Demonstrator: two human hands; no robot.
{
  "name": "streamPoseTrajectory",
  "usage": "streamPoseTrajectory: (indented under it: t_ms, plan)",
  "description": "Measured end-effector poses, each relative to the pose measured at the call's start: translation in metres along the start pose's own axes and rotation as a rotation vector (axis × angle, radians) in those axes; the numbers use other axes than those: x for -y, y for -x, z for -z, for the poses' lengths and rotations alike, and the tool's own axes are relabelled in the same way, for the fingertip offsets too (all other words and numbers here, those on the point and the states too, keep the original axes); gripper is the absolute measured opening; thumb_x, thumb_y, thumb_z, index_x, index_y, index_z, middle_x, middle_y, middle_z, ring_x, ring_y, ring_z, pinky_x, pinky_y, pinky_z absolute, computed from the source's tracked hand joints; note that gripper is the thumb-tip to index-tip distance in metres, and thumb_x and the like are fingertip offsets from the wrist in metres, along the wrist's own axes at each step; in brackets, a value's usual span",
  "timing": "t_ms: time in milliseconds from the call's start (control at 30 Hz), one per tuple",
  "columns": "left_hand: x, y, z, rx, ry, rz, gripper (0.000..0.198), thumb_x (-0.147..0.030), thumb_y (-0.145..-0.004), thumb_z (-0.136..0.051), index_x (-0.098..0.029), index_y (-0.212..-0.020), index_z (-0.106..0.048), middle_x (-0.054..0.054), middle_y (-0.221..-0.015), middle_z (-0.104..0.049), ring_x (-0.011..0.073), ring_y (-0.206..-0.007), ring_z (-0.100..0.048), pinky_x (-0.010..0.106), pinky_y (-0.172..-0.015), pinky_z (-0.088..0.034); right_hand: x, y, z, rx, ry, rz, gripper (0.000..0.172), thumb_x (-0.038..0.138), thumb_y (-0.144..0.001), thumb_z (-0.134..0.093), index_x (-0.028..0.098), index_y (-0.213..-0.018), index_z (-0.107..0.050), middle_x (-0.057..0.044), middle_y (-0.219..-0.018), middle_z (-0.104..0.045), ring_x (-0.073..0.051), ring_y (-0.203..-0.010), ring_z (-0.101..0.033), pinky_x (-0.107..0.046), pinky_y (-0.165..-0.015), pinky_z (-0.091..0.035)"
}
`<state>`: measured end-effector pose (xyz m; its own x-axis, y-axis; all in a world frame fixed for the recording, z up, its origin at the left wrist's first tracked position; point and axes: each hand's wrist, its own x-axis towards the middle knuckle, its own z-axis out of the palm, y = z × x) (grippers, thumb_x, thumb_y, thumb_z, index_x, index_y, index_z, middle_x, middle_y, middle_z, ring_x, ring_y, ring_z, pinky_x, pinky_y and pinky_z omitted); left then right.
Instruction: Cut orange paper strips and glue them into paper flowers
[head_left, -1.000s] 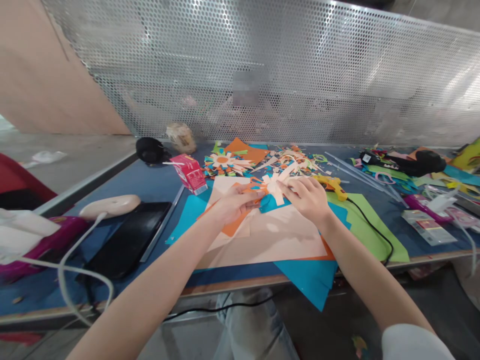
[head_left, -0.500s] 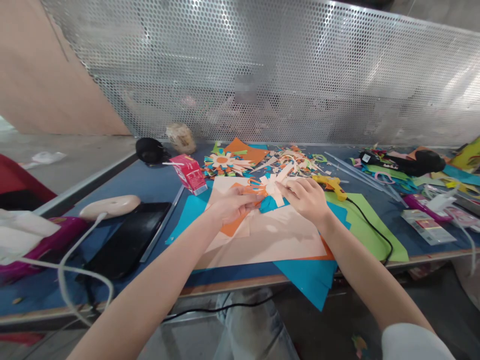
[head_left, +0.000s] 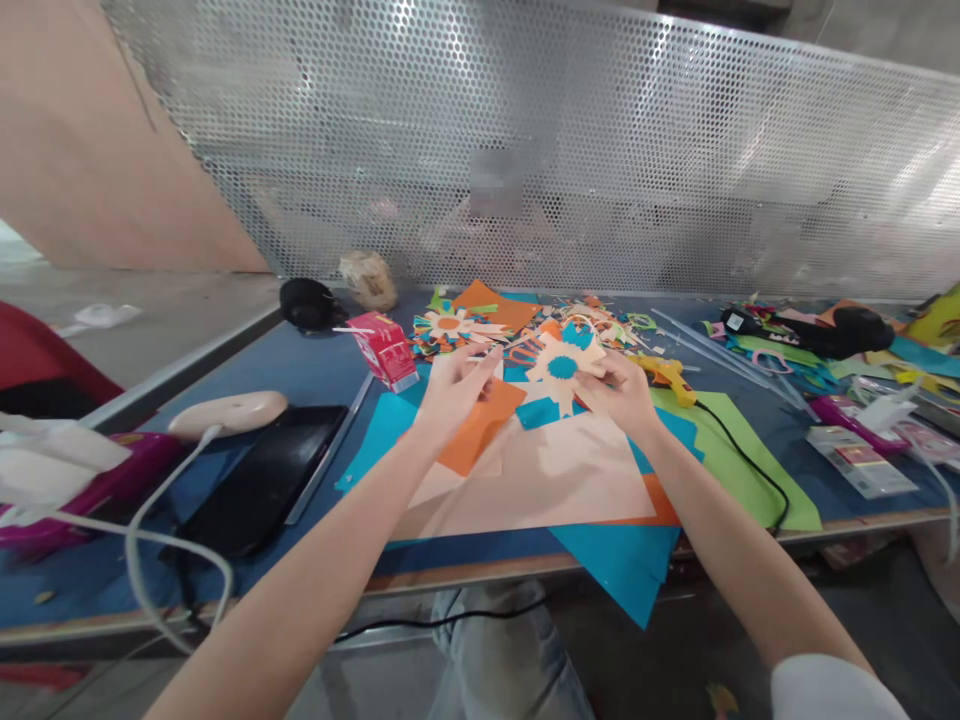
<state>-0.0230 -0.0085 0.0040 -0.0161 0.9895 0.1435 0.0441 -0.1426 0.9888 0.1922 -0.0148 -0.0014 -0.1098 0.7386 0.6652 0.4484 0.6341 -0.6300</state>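
My right hand (head_left: 619,390) pinches the edge of a paper flower (head_left: 541,368), peach-coloured with a blue centre, above the paper sheets. The flower's face is turned toward me. My left hand (head_left: 455,385) is apart from the flower, to its left, with thumb and fingers drawn together; whatever may be between them is too small to make out. Below the hands lie a large peach sheet (head_left: 525,490), an orange paper piece (head_left: 484,428) and a small blue piece (head_left: 537,413). Another paper flower (head_left: 448,324) lies behind my left hand.
A yellow glue gun (head_left: 667,376) with a black cord lies right of my right hand, by a green sheet (head_left: 757,460). A pink drink carton (head_left: 384,352) stands at left, near a black phone (head_left: 262,485). Paper scraps (head_left: 630,328) litter the back, before a perforated metal panel (head_left: 600,150).
The flower has turned so that its blue centre faces me, held by my right hand. My left hand has moved away from it, left and slightly up.
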Motion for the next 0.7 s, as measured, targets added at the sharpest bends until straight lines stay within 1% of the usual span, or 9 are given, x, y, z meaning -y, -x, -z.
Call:
streamPoseTrajectory:
  t_ms: [67,133,200,300,400,467,533,600,700]
  plan:
    - [-0.003,0.001,-0.001,-0.059,-0.007,-0.138,0.041,-0.047,-0.068,-0.064,-0.018,-0.096,-0.057,-0.003,-0.062,-0.057,0.0094,-0.057,-0.055,0.019,-0.051,-0.041,-0.001,-0.001,-0.001,0.101,-0.145,-0.128,0.025,0.034,-0.069,-0.06,0.017,-0.055,-0.049,0.002,-0.058,-0.043,-0.009,-0.055,-0.042,-0.023,-0.05,-0.033]
    - [-0.008,0.003,-0.002,-0.029,0.059,-0.197,0.041,-0.042,-0.067,-0.067,-0.019,-0.099,-0.057,0.0,-0.074,-0.063,0.0108,-0.069,-0.06,0.019,-0.057,-0.043,-0.001,0.001,-0.003,0.209,-0.253,-0.212,0.026,0.036,-0.067,-0.061,0.017,-0.056,-0.049,0.003,-0.058,-0.04,-0.008,-0.053,-0.039,-0.022,-0.049,-0.03]
    - [-0.011,0.005,-0.004,0.023,0.131,-0.196,0.041,-0.04,-0.067,-0.068,-0.019,-0.1,-0.059,0.002,-0.086,-0.066,0.0135,-0.082,-0.062,0.02,-0.064,-0.045,-0.001,0.003,-0.005,0.288,-0.306,-0.243,0.027,0.036,-0.065,-0.063,0.017,-0.055,-0.047,0.003,-0.059,-0.039,-0.008,-0.053,-0.037,-0.022,-0.048,-0.029]
    - [-0.011,0.007,-0.004,0.07,0.192,-0.163,0.039,-0.037,-0.066,-0.07,-0.018,-0.099,-0.061,0.004,-0.091,-0.068,0.0163,-0.09,-0.063,0.021,-0.069,-0.047,-0.001,0.005,-0.007,0.353,-0.33,-0.249,0.029,0.036,-0.064,-0.065,0.016,-0.054,-0.047,0.003,-0.061,-0.038,-0.007,-0.056,-0.038,-0.021,-0.049,-0.029]
    - [-0.011,0.007,-0.002,0.148,0.267,-0.127,0.044,-0.035,-0.065,-0.071,-0.018,-0.105,-0.061,0.006,-0.092,-0.069,0.0168,-0.092,-0.063,0.02,-0.067,-0.048,0.0,0.006,-0.005,0.408,-0.356,-0.286,0.03,0.038,-0.063,-0.066,0.016,-0.055,-0.048,0.004,-0.06,-0.037,-0.006,-0.054,-0.035,-0.021,-0.048,-0.027]
    - [-0.013,0.008,-0.001,0.216,0.335,-0.112,0.05,-0.033,-0.064,-0.073,-0.019,-0.11,-0.06,0.006,-0.092,-0.07,0.0164,-0.09,-0.063,0.019,-0.064,-0.048,0.002,0.005,-0.004,0.441,-0.39,-0.34,0.03,0.038,-0.06,-0.068,0.015,-0.056,-0.048,0.004,-0.059,-0.036,-0.005,-0.051,-0.033,-0.02,-0.047,-0.026]
    - [-0.015,0.009,0.0,0.263,0.39,-0.101,0.053,-0.03,-0.061,-0.076,-0.02,-0.111,-0.059,0.006,-0.09,-0.071,0.0153,-0.086,-0.064,0.018,-0.063,-0.048,0.004,0.004,-0.003,0.453,-0.433,-0.39,0.031,0.039,-0.058,-0.069,0.015,-0.057,-0.049,0.005,-0.058,-0.036,-0.005,-0.05,-0.033,-0.021,-0.046,-0.025]
    - [-0.018,0.011,0.0,0.272,0.416,-0.08,0.054,-0.025,-0.057,-0.078,-0.019,-0.108,-0.061,0.004,-0.087,-0.071,0.0137,-0.08,-0.065,0.018,-0.062,-0.049,0.006,0.004,-0.002,0.444,-0.471,-0.413,0.032,0.039,-0.057,-0.07,0.016,-0.057,-0.049,0.005,-0.056,-0.037,-0.005,-0.049,-0.033,-0.021,-0.047,-0.025]
    - [-0.019,0.012,-0.001,0.251,0.411,-0.064,0.052,-0.02,-0.054,-0.079,-0.018,-0.104,-0.063,0.003,-0.08,-0.071,0.0132,-0.076,-0.065,0.019,-0.064,-0.05,0.008,0.003,-0.002,0.428,-0.497,-0.409,0.032,0.038,-0.056,-0.071,0.016,-0.055,-0.048,0.005,-0.055,-0.038,-0.005,-0.049,-0.034,-0.021,-0.047,-0.025]
